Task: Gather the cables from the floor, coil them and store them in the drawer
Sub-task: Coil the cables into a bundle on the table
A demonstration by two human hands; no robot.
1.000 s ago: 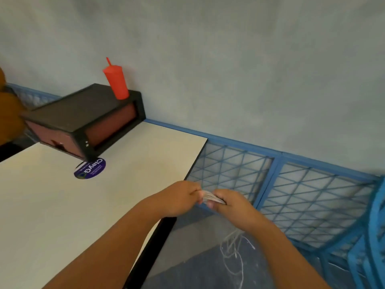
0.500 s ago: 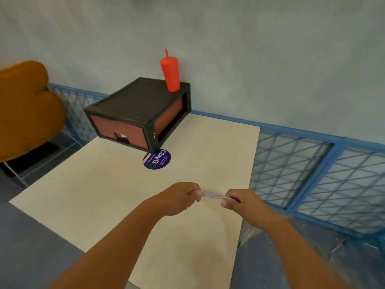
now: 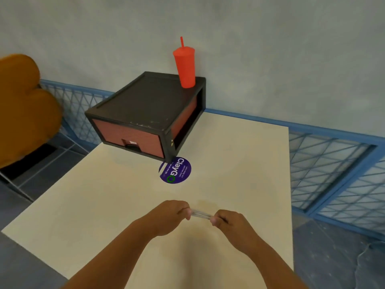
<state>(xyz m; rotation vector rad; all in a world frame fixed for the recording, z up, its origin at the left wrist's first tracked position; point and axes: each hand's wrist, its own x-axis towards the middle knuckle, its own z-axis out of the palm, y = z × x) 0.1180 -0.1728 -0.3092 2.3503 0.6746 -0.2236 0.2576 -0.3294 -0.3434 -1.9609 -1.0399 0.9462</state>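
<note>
A: Left hand (image 3: 170, 217) and right hand (image 3: 231, 226), condition?

B: Both are curled, each pinching one end of the cable (image 3: 201, 215). The cable is a thin, pale bundle of strands stretched straight between the fingertips, above the near part of the table (image 3: 239, 142).

A: Table surface?

B: Smooth, matte, cream, rectangular.

A: Drawer (image 3: 133, 136)?

B: At the far end of the table, closed. It has a reddish-brown front with a recessed grip, set in a boxy black frame with a flat, scuffed top.

A: Surrounding items?

B: A red tapered tumbler (image 3: 185, 65) with a straw stands upright on the frame's rear corner. A round purple sticker (image 3: 175, 170) lies flat at its front corner, between hands and drawer. A blue lattice railing (image 3: 325, 163) runs along the wall, and an orange rounded chair back (image 3: 23, 109) sits at left.
</note>
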